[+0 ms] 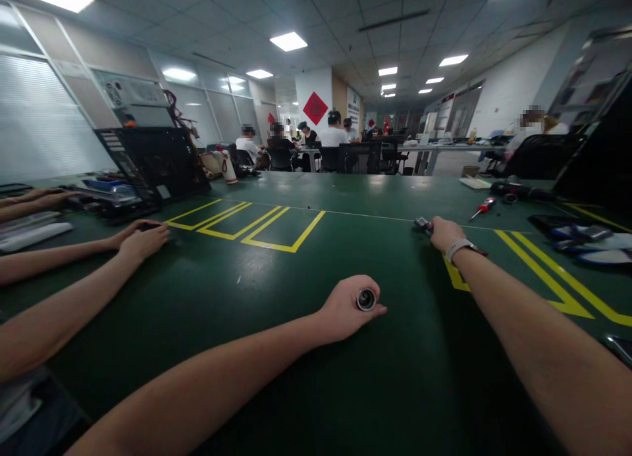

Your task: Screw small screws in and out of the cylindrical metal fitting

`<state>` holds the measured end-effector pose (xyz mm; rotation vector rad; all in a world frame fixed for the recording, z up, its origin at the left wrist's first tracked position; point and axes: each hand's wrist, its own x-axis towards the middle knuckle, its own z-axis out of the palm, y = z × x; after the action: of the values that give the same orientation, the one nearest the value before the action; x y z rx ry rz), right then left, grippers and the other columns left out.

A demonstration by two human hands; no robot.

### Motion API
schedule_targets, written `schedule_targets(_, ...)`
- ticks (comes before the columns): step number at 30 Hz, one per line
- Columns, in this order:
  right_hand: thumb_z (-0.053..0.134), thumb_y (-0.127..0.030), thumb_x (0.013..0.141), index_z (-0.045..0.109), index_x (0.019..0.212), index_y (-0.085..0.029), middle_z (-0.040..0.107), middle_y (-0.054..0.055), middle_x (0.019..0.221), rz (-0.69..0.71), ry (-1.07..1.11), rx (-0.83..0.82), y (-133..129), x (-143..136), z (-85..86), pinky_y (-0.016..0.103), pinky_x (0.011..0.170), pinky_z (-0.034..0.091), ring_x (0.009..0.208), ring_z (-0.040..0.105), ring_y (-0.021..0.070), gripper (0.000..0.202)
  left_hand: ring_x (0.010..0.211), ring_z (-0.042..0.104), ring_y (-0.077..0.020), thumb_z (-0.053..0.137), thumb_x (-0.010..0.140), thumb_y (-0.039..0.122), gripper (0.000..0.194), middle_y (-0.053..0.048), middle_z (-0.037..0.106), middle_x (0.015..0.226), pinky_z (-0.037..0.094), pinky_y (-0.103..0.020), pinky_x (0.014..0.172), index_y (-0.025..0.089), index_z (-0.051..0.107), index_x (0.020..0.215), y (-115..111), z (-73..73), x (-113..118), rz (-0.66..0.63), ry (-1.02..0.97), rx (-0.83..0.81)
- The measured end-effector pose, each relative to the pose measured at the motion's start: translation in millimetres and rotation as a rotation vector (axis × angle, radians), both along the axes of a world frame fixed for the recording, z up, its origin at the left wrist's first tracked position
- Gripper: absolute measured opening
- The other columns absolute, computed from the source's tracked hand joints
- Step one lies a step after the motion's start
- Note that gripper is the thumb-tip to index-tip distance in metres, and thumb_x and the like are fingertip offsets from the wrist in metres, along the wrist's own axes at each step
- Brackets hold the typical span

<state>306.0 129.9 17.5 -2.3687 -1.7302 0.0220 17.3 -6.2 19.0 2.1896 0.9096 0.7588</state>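
My left hand (348, 308) is closed around a round metal tube (366, 299), held low over the green table. The tube's open end faces me, showing a silvery rim and a dark hollow with a small part inside; it looks like a flashlight body. Farther off to the right, my right hand (446, 233), with a pale band at its wrist, reaches across the table. Its fingers are closed on a small dark metal piece (422, 225) that sticks out to the left near the thin line on the table. The gripped part of that piece is hidden.
Yellow tape outlines (269, 247) mark the green table (276, 285). At left, a co-worker's hands (148, 235) hold something dark. A red screwdriver (486, 206), a dark power tool (523, 191) and blue-and-white items (592, 242) lie right. A black case (153, 163) stands back left.
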Motion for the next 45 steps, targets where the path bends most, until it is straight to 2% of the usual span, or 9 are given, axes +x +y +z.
schedule_targets(8, 0.053, -0.031, 0.087, 0.053, 0.114, -0.017, 0.056, 0.008, 0.114, 0.057, 0.015, 0.046, -16.6, 25.4, 1.3, 0.039, 0.078, 0.05, 0.095, 0.059, 0.0195, 0.031, 0.071, 0.049, -0.0121, 0.066, 0.071, 0.026, 0.018, 0.001, 0.051, 0.075, 0.04, -0.025, 0.064, 0.015, 0.052, 0.074, 0.9, -1.5, -0.9, -0.023, 0.025, 0.027)
schedule_targets(10, 0.057, -0.027, 0.084, 0.057, 0.105, -0.016, 0.06, 0.007, 0.103, 0.085, 0.031, 0.094, -27.5, 37.1, 4.2, 0.035, 0.073, 0.049, 0.088, 0.06, 0.0189, 0.024, 0.071, 0.049, -0.0123, 0.066, 0.072, 0.025, 0.017, 0.001, 0.051, 0.075, 0.04, -0.025, 0.064, 0.015, 0.052, 0.074, 1.2, -1.6, -0.5, -0.027, 0.034, 0.041)
schedule_targets(12, 0.061, -0.014, 0.075, 0.059, 0.088, -0.016, 0.062, 0.005, 0.083, 0.135, 0.055, 0.156, -41.0, 49.7, 8.8, 0.03, 0.065, 0.044, 0.076, 0.059, 0.019, 0.013, 0.072, 0.049, -0.0124, 0.065, 0.072, 0.024, 0.016, 0.001, 0.051, 0.075, 0.04, -0.025, 0.065, 0.015, 0.052, 0.073, 1.3, -1.6, -0.3, -0.032, 0.034, 0.045)
schedule_targets(14, 0.058, -0.004, 0.067, 0.055, 0.075, -0.02, 0.059, 0.003, 0.07, 0.215, 0.09, 0.22, -55.6, 62.0, 14.5, 0.029, 0.06, 0.038, 0.067, 0.055, 0.0178, 0.017, 0.073, 0.049, -0.0125, 0.065, 0.072, 0.024, 0.016, 0.002, 0.051, 0.075, 0.04, -0.025, 0.065, 0.015, 0.051, 0.074, 1.4, -2.1, -0.3, -0.041, 0.029, 0.039)
schedule_targets(19, 0.05, 0.0, 0.062, 0.049, 0.064, -0.024, 0.054, -0.001, 0.063, 0.438, 0.181, 0.299, -83.7, 82.6, 24.2, 0.029, 0.06, 0.033, 0.06, 0.047, 0.0145, 0.024, 0.073, 0.049, -0.0121, 0.064, 0.074, 0.026, 0.017, 0.002, 0.051, 0.077, 0.04, -0.024, 0.064, 0.015, 0.051, 0.075, 1.6, -3.6, -0.8, -0.059, 0.016, 0.036)
schedule_targets(27, 0.045, 0.0, 0.058, 0.052, 0.059, -0.022, 0.053, -0.001, 0.061, 0.633, 0.276, 0.175, -93.5, 85.1, 17.5, 0.029, 0.061, 0.032, 0.061, 0.046, 0.0153, 0.024, 0.073, 0.049, -0.0123, 0.063, 0.074, 0.027, 0.017, 0.001, 0.052, 0.077, 0.04, -0.025, 0.065, 0.015, 0.051, 0.075, 3.1, -4.7, -0.7, -0.064, 0.044, 0.052)
schedule_targets(31, 0.05, -0.003, 0.054, 0.051, 0.059, -0.021, 0.054, 0.0, 0.061, 0.65, 0.292, 0.073, -92.0, 84.8, 17.0, 0.029, 0.06, 0.034, 0.062, 0.049, 0.0174, 0.018, 0.073, 0.049, -0.0119, 0.064, 0.074, 0.028, 0.018, 0.001, 0.052, 0.078, 0.039, -0.024, 0.064, 0.015, 0.051, 0.075, 4.3, -6.6, -0.4, -0.065, 0.053, 0.059)
schedule_targets(37, 0.05, -0.006, 0.057, 0.05, 0.061, -0.021, 0.054, 0.002, 0.066, 0.661, 0.319, -0.013, -94.4, 87.1, 19.9, 0.031, 0.062, 0.036, 0.066, 0.05, 0.0197, 0.016, 0.073, 0.049, -0.0118, 0.063, 0.074, 0.027, 0.017, 0.001, 0.052, 0.077, 0.039, -0.024, 0.064, 0.015, 0.051, 0.075, 4.1, -6.0, 0.1, -0.076, 0.048, 0.06)
schedule_targets(45, 0.05, -0.003, 0.062, 0.05, 0.06, -0.02, 0.054, 0.002, 0.064, 0.672, 0.375, -0.067, -96.2, 94.3, 21.8, 0.031, 0.063, 0.037, 0.064, 0.05, 0.0163, 0.018, 0.074, 0.05, -0.0121, 0.063, 0.075, 0.027, 0.016, 0.001, 0.052, 0.078, 0.039, -0.024, 0.064, 0.015, 0.051, 0.075, 2.7, -4.0, -1.6, -0.09, 0.049, 0.052)
